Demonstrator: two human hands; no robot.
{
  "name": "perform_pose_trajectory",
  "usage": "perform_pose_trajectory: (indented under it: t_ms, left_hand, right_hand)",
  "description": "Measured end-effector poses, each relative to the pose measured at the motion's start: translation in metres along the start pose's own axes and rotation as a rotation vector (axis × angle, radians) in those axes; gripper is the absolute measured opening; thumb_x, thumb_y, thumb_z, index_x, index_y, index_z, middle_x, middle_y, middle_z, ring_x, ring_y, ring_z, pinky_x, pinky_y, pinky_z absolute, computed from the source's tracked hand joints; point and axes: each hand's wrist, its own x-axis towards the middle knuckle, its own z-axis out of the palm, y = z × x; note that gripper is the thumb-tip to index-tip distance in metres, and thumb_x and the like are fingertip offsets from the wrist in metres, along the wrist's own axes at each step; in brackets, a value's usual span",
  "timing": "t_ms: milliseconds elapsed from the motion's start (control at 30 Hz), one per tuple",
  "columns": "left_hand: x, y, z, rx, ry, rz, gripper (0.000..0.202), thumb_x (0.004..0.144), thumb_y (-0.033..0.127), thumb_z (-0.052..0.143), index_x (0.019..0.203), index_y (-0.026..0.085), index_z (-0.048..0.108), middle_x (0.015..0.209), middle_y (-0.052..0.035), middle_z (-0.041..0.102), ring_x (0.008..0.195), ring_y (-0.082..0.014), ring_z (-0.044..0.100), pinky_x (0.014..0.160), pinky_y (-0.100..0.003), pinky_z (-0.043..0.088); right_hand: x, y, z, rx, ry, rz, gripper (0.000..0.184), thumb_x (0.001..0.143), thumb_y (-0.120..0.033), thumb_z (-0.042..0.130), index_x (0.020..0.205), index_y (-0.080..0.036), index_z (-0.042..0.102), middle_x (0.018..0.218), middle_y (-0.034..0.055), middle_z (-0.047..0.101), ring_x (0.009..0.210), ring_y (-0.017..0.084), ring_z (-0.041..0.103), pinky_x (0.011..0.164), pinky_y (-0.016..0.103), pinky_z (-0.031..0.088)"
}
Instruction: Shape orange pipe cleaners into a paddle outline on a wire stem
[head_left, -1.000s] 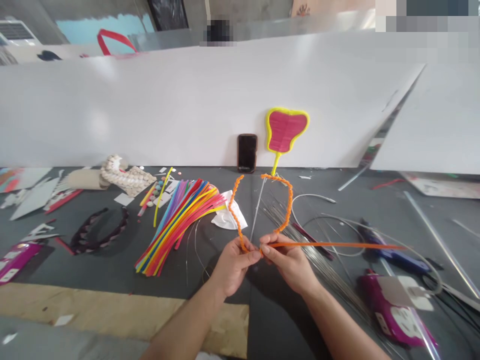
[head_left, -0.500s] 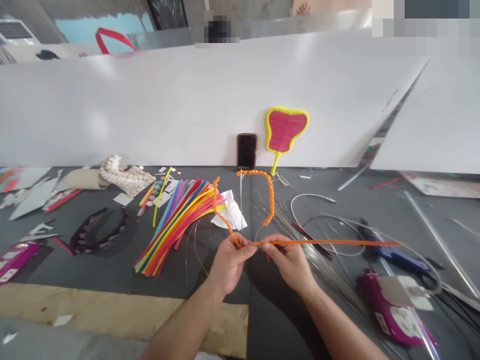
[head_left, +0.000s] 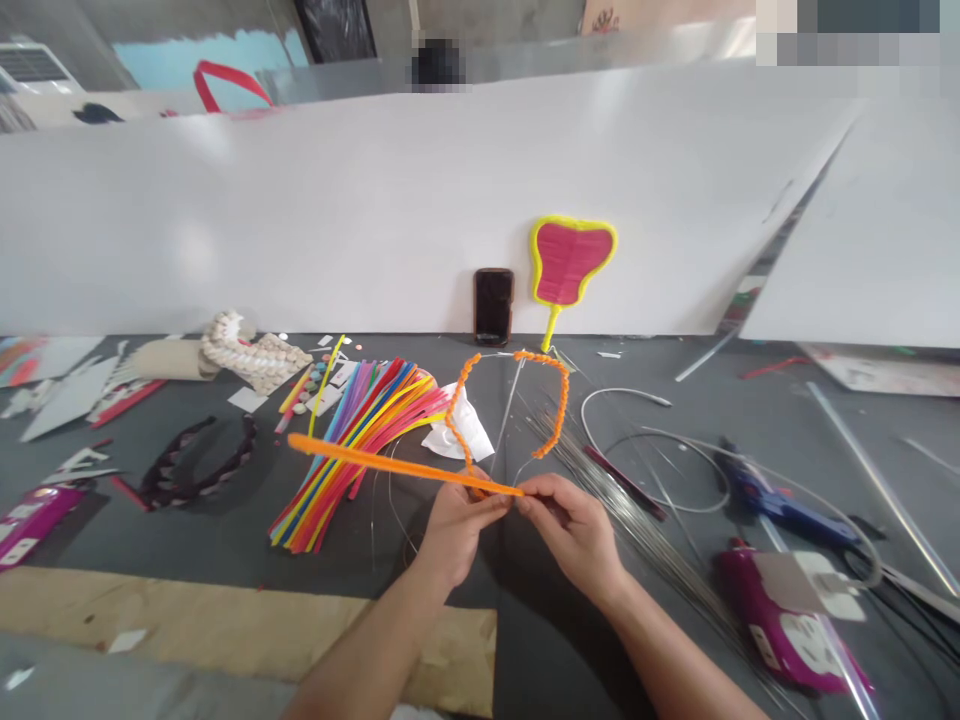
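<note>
Wire frame: in the head view, a thin bent wire loop (head_left: 563, 395) held up over the middle of the table (head_left: 540, 590); fuzzy orange winding covers its two sides in tight, bumpy turns, with bare wire at the top and lower right.
Straight wire: one, silvery (head_left: 508, 410), slanting down inside the loop from its top.
Orange strip: one, smooth and unwound along its length (head_left: 390, 463), running left from the fingers across the coloured bundle.
Coloured bundle: one fanned heap of strips (head_left: 352, 450), too many to count; one yellow strip (head_left: 319, 395) lies just beside it.
Magenta blocks: two, one at far left (head_left: 41, 520), one at right (head_left: 799, 620).
Upright pieces: one phone (head_left: 493, 305) and one pink, yellow-edged fan shape (head_left: 574, 260), both against the white board (head_left: 337, 220).
Headband: one, dark (head_left: 201, 470), at left.
Left hand: thumb uppermost (head_left: 454, 530), fingers pinching the loop's bottom.
Right hand: turned inward (head_left: 577, 525), nearly meeting the left, fingers pinching the orange strip's near end.
Forearms: two, reaching up from the lower edge and converging.
</note>
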Motion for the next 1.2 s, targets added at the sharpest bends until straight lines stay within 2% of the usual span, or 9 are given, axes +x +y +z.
perform_pose_trajectory:
  t_ms: [233, 367, 433, 533, 633, 733, 867, 1067, 1200]
  left_hand:
    - [-0.003, 0.002, 0.002, -0.098, 0.011, -0.08, 0.03, 0.05, 0.011, 0.081, 0.064, 0.015, 0.055, 0.059, 0.0038, 0.058, 0.061, -0.0085, 0.057, 0.066, -0.02, 0.042]
    - [-0.004, 0.002, 0.004, -0.112, -0.008, -0.118, 0.03, 0.051, 0.01, 0.08, 0.061, 0.015, 0.053, 0.058, 0.0044, 0.057, 0.059, -0.0075, 0.055, 0.063, -0.02, 0.041]
    - [-0.005, 0.001, 0.005, -0.101, -0.026, -0.127, 0.028, 0.053, 0.01, 0.08, 0.062, 0.015, 0.054, 0.059, 0.0038, 0.058, 0.06, -0.008, 0.056, 0.064, -0.021, 0.042]
    - [-0.006, 0.001, 0.006, -0.082, -0.071, -0.124, 0.026, 0.055, 0.011, 0.079, 0.062, 0.014, 0.054, 0.059, 0.003, 0.059, 0.061, -0.0085, 0.056, 0.067, -0.022, 0.042]
    - [-0.007, 0.002, 0.007, -0.083, -0.102, -0.12, 0.028, 0.055, 0.011, 0.079, 0.062, 0.015, 0.052, 0.059, 0.0033, 0.059, 0.061, -0.011, 0.058, 0.07, -0.026, 0.043]
    - [-0.007, 0.001, 0.007, -0.066, -0.127, -0.114, 0.029, 0.056, 0.012, 0.078, 0.062, 0.017, 0.05, 0.058, 0.0033, 0.059, 0.061, -0.0142, 0.06, 0.07, -0.03, 0.043]
    - [-0.006, -0.006, 0.004, -0.001, -0.121, -0.099, 0.028, 0.058, 0.014, 0.077, 0.064, 0.016, 0.05, 0.059, 0.0033, 0.057, 0.061, -0.0141, 0.058, 0.068, -0.03, 0.042]
    - [-0.007, -0.01, 0.005, 0.008, -0.159, -0.096, 0.027, 0.058, 0.013, 0.077, 0.065, 0.017, 0.051, 0.06, 0.0025, 0.059, 0.062, -0.0155, 0.06, 0.069, -0.031, 0.044]
    - [-0.007, -0.005, 0.007, -0.048, -0.182, -0.085, 0.027, 0.059, 0.013, 0.077, 0.065, 0.016, 0.051, 0.061, 0.0019, 0.06, 0.061, -0.015, 0.06, 0.068, -0.031, 0.044]
  right_hand:
    - [0.003, 0.003, 0.001, 0.19, -0.009, -0.033, 0.011, 0.081, -0.021, 0.062, 0.085, -0.026, 0.071, 0.082, 0.0049, 0.065, 0.075, 0.018, 0.059, 0.067, 0.031, 0.049]
    - [0.004, 0.004, 0.002, 0.294, 0.001, 0.013, 0.006, 0.077, -0.023, 0.066, 0.078, -0.025, 0.072, 0.077, 0.0039, 0.062, 0.072, 0.017, 0.057, 0.066, 0.031, 0.049]
    - [0.004, 0.004, 0.004, 0.379, 0.029, 0.058, 0.002, 0.074, -0.024, 0.07, 0.072, -0.023, 0.069, 0.075, 0.003, 0.06, 0.072, 0.017, 0.056, 0.066, 0.03, 0.049]
    - [0.003, 0.005, 0.009, 0.594, 0.064, 0.187, 0.016, 0.07, -0.024, 0.074, 0.073, -0.022, 0.058, 0.073, -0.0005, 0.058, 0.068, 0.013, 0.054, 0.061, 0.026, 0.048]
    - [0.002, 0.005, 0.013, 0.766, 0.042, 0.304, 0.027, 0.07, -0.023, 0.075, 0.083, -0.024, 0.051, 0.073, -0.0031, 0.057, 0.062, 0.01, 0.053, 0.055, 0.021, 0.045]
    - [0.002, 0.004, 0.014, 0.798, -0.003, 0.397, 0.027, 0.072, -0.028, 0.073, 0.092, -0.022, 0.054, 0.071, -0.003, 0.055, 0.058, 0.009, 0.05, 0.051, 0.02, 0.042]
    - [0.002, 0.002, 0.012, 0.85, 0.005, 0.482, 0.028, 0.07, -0.029, 0.073, 0.091, -0.023, 0.055, 0.067, -0.0055, 0.051, 0.049, 0.007, 0.045, 0.045, 0.018, 0.037]
    - [0.002, 0.009, 0.009, 0.818, -0.023, 0.489, 0.012, 0.07, -0.024, 0.07, 0.076, -0.02, 0.06, 0.057, -0.0056, 0.051, 0.045, 0.006, 0.042, 0.045, 0.019, 0.035]
    - [0.002, 0.01, 0.004, 0.693, -0.116, 0.389, 0.014, 0.076, -0.029, 0.065, 0.086, -0.019, 0.066, 0.071, -0.0002, 0.06, 0.054, 0.009, 0.05, 0.052, 0.023, 0.042]
